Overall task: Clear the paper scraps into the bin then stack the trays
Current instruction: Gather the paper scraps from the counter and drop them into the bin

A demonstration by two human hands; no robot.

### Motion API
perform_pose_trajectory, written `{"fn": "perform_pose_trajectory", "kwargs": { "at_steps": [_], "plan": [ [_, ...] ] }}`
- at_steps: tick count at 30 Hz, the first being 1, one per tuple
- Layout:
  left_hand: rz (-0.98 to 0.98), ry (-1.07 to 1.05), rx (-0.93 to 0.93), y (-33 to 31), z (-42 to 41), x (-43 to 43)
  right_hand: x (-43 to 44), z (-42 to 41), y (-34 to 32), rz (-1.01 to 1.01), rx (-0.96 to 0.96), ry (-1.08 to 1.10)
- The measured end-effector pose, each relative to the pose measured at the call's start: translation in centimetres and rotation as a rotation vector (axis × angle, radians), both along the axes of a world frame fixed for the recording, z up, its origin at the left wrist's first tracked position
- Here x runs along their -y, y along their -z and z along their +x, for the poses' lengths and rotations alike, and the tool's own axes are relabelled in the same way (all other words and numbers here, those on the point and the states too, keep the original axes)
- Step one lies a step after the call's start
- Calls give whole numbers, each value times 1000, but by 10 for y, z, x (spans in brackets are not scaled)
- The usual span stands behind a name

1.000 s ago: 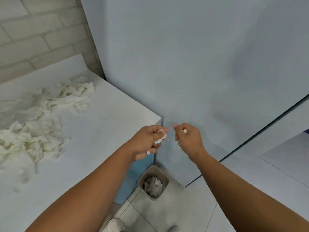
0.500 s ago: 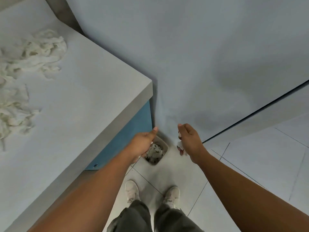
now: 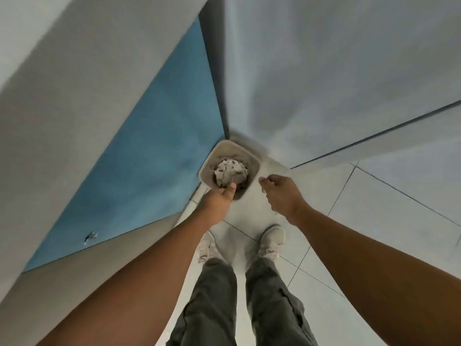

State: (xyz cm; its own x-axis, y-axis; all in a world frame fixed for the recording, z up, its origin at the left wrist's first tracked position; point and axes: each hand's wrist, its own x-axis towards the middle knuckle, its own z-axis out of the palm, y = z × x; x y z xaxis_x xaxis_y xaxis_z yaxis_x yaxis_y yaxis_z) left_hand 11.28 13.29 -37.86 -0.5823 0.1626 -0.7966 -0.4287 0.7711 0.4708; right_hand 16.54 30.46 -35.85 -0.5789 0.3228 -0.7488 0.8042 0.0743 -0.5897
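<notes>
Centre of frame: the bin (image 3: 240, 149), holding paper scraps (image 3: 228, 171), stands cornered between the blue panel (image 3: 149, 158) at left and the wall (image 3: 324, 71) above. Your left hand (image 3: 218, 201) overlaps its near rim and your right hand (image 3: 282, 196) hangs just right of it. Both have curled fingers, and you cannot tell whether either grasps anything.

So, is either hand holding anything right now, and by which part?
Cannot tell: the left hand and right hand are both curled, backs to the camera, with nothing showing inside either.

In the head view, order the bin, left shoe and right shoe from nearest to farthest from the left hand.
1. bin, just ahead of the left hand.
2. left shoe, on the floor behind the hand.
3. right shoe, farther to the right.
</notes>
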Motion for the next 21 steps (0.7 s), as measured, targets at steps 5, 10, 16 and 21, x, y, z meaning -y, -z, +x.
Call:
{"fn": "perform_pose_trajectory", "kwargs": {
  "at_steps": [5,10,16,21],
  "plan": [
    [40,-295,181,82,-8,-5,1,1,80,-45,30,50],
    [18,-328,166,149,-31,-14,-2,11,148,-55,67,76],
    [3,-69,-12,207,-55,-36,-6,17,197,-107,133,189],
    [40,-176,18,220,-77,-45,-10,11,209,-186,156,288]
  ]
}}
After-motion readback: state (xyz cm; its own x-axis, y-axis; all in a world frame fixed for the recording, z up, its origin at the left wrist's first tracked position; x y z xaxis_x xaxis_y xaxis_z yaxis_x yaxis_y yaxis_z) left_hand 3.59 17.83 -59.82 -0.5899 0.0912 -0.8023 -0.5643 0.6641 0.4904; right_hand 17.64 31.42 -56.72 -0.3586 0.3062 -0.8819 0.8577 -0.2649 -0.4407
